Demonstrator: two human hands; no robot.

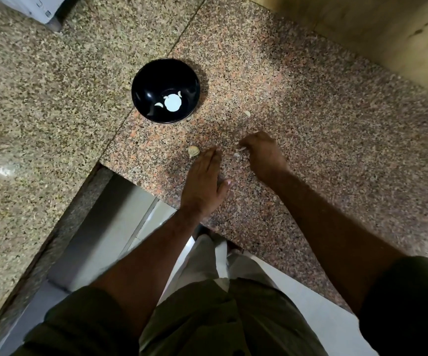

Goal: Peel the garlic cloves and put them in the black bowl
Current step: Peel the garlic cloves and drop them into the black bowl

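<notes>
No readable text or brand anywhere as far as I can see; the only label-ish thing is a plain white round sticker point(172, 103) at the bottom of the black bowl point(143, 91), and it's blank from here. Two peeled cloves point(159, 104) sit in the bowl right beside that sticker.

The bowl is on the speckled granite counter point(310, 104), close to the seam where the pinker slab meets the greyer one. The left hand point(204, 179) lies flat on the counter with fingers straight and together, the tips just beside a papery garlic piece point(193, 151). The right hand point(264, 155) has its fingers curled in, pinching a small pale clove point(241, 148) at the tips, with a bit of skin point(236, 155) on the counter just under it. One more loose clove point(247, 113) lies between the right hand and the bowl, well apart from both.

Both hands are near the counter's front edge, which cuts in at a corner just left of the left hand. Lots of open granite to the right and behind the bowl. A white appliance corner point(35, 6) pokes in top left.
</notes>
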